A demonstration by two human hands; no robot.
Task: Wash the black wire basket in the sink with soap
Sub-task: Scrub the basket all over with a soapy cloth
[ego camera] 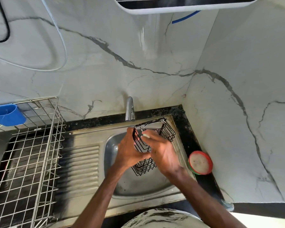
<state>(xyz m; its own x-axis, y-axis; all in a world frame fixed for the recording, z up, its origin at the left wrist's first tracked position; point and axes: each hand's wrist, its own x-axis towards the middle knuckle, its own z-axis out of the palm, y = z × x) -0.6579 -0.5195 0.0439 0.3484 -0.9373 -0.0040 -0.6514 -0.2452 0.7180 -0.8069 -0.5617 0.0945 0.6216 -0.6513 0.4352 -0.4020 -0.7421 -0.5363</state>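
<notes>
basket (167, 132) held over the sink (138, 190), near the tap (130, 109), so suds fall in | left hand (130, 153) clamped on its side, steadying | right hand (164, 153) on the wires, blurred; grip unclear

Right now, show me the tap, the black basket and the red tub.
tap (130, 109), head view, middle of the chrome spout.
basket (145, 167), head view, lower mesh end, nearest the camera.
red tub (210, 162), head view, right side of its red rim.
</notes>
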